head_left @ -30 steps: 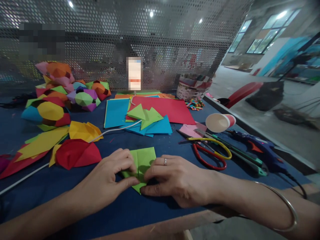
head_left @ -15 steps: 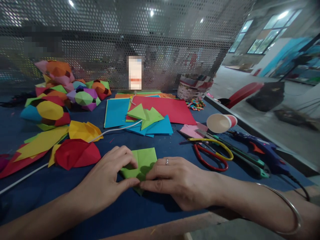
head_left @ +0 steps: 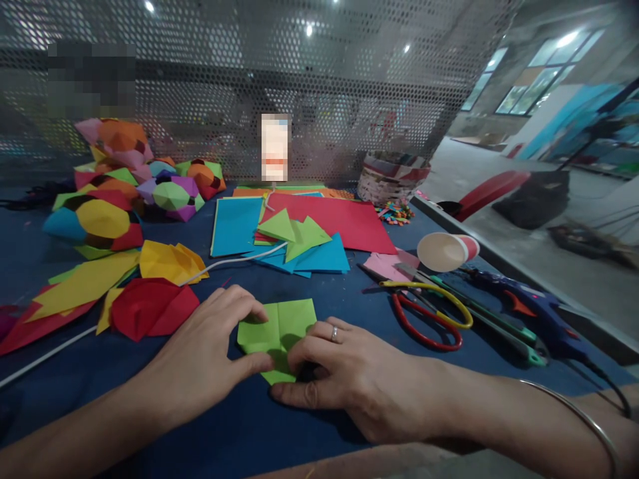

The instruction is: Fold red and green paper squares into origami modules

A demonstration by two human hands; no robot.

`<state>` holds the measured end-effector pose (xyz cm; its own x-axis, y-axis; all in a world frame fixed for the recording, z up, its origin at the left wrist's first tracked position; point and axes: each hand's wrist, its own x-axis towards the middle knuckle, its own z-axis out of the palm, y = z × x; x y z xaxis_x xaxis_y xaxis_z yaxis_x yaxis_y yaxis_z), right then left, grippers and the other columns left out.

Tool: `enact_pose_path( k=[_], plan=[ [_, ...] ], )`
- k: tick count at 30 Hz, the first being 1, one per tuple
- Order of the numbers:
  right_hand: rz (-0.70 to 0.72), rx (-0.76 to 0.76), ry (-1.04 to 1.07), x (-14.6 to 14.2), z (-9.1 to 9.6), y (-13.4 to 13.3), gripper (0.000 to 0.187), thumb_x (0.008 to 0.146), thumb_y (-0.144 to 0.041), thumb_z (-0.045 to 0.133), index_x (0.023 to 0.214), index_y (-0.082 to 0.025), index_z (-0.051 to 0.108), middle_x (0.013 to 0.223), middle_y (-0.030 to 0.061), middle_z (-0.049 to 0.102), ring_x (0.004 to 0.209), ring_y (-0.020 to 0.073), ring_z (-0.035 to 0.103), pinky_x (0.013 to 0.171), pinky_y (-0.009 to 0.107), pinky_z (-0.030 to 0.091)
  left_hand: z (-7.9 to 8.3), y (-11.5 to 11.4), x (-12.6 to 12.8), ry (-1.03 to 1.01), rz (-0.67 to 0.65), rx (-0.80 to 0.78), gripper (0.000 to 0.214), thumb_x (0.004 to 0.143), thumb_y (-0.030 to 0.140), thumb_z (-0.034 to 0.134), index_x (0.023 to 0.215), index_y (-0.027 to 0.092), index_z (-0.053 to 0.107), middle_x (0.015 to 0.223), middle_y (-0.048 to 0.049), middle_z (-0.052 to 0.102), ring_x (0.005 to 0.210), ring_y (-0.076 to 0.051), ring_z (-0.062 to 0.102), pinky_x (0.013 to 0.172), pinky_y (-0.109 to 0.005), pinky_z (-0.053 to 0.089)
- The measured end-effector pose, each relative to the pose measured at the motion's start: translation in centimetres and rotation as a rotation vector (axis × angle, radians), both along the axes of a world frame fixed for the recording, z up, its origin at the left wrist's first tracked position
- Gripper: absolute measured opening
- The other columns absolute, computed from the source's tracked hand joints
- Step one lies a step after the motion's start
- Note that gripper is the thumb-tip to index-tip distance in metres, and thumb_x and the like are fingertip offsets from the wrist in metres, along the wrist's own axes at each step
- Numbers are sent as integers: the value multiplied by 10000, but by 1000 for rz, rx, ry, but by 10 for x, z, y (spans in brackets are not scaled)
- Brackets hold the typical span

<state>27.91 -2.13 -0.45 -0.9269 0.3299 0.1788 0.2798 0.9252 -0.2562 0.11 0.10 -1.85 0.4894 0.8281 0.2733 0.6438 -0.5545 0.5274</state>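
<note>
A folded sheet of light green paper (head_left: 294, 316) lies on the blue tabletop between my hands, creased down the middle and narrowing toward me. My left hand (head_left: 214, 346) holds its left side, with the curved fingers at the upper left edge and the thumb on the lower part. From the right, my right hand (head_left: 349, 372) presses bent fingers onto the lower right of the paper, its thumb stretched out along the near tip. A ring sits on one right finger. The right fingertips are partly hidden. Beyond the sheet lie other folded green pieces (head_left: 302, 236).
Scissors (head_left: 429, 306), a green-handled tool (head_left: 514, 336), a glue gun (head_left: 544, 319) and a tipped paper cup (head_left: 444, 251) lie right. Coloured sheets (head_left: 329, 219) and a woven basket (head_left: 392, 176) are behind. Folded paper shapes (head_left: 154, 306) and a white cable (head_left: 54, 356) are left.
My right hand has shifted slightly toward me, its thumb moving away from the left thumb and opening from its fingers. More of the green sheet shows. The view has shifted slightly.
</note>
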Motion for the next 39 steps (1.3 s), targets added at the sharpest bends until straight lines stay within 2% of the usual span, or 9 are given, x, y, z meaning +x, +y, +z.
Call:
enact_pose_path(
  k=[12, 17, 20, 22, 25, 30, 33, 36, 39],
  plan=[
    [-14, -6, -24, -1, 4, -1, 528, 988, -92, 611, 1497, -214, 684, 1304, 106, 701, 1036, 241, 563, 874, 392, 448, -7, 7, -18, 15, -25, 185, 192, 964, 187, 663, 1121, 296, 651, 1105, 7, 700, 1031, -218, 703, 870, -329, 558],
    [-19, -6, -28, -1, 4, -2, 481, 1027, -122, 614, 1494, -212, 688, 1264, 107, 712, 1043, 246, 574, 879, 397, 468, -9, -25, -13, 71, -254, 442, 585, 956, -13, 416, 1376, 310, 664, 1310, 9, 782, 1201, -162, 732, 1066, -256, 539],
    [-12, -23, -9, -1, 5, -2, 490, 973, -84, 635, 1442, -200, 720, 1313, 109, 706, 1082, 247, 579, 926, 398, 486, -21, -45, -15, 133, -382, 505, 520, 1054, 246, 492, 1565, 220, 581, 1321, -54, 818, 1130, -206, 789, 1040, -256, 602],
    [-11, -17, 5, -1, 5, -2, 520, 939, -57, 632, 1432, -194, 723, 1316, 107, 703, 1098, 250, 582, 932, 400, 492, -31, -52, -17, 143, -356, 503, 569, 1097, 362, 492, 1648, 224, 509, 1329, -74, 821, 1100, -225, 807, 1010, -274, 629],
    [-12, -4, -8, -2, 5, -2, 564, 924, -60, 638, 1468, -197, 696, 1299, 107, 707, 1105, 259, 588, 906, 410, 498, -38, -53, -18, 144, -301, 529, 601, 1118, 372, 464, 1708, 259, 434, 1350, -82, 815, 1103, -234, 816, 977, -281, 643],
    [5, 17, 98, 0, 0, 2, 473, 931, -40, 613, 1360, -192, 742, 1228, 95, 732, 1060, 227, 629, 918, 389, 498, -29, -49, -15, 180, -348, 566, 557, 1117, 333, 469, 1656, 196, 503, 1296, -94, 834, 1093, -224, 823, 989, -258, 644],
    [-151, 132, 258, 6, -4, 11, 479, 905, 20, 540, 1268, -193, 771, 1211, 107, 723, 1052, 234, 636, 939, 398, 506, -30, -49, -14, 172, -325, 544, 577, 1064, 211, 450, 1636, 221, 527, 1329, -82, 824, 1122, -219, 819, 1049, -279, 631],
    [-370, 239, 204, 10, -6, 23, 563, 888, 45, 487, 1359, -151, 723, 1330, 171, 677, 1138, 291, 614, 979, 461, 534, -32, -48, -12, 159, -308, 534, 606, 1000, 145, 464, 1591, 226, 574, 1358, -67, 816, 1157, -214, 812, 1074, -269, 616],
    [-392, 265, 140, 10, -8, 35, 550, 946, 32, 488, 1401, -179, 715, 1352, 171, 665, 1164, 298, 614, 983, 464, 546, -24, -46, -11, 179, -340, 593, 593, 931, 70, 456, 1468, 212, 663, 1296, -41, 843, 1093, -174, 828, 1004, -193, 617]
  ],
)
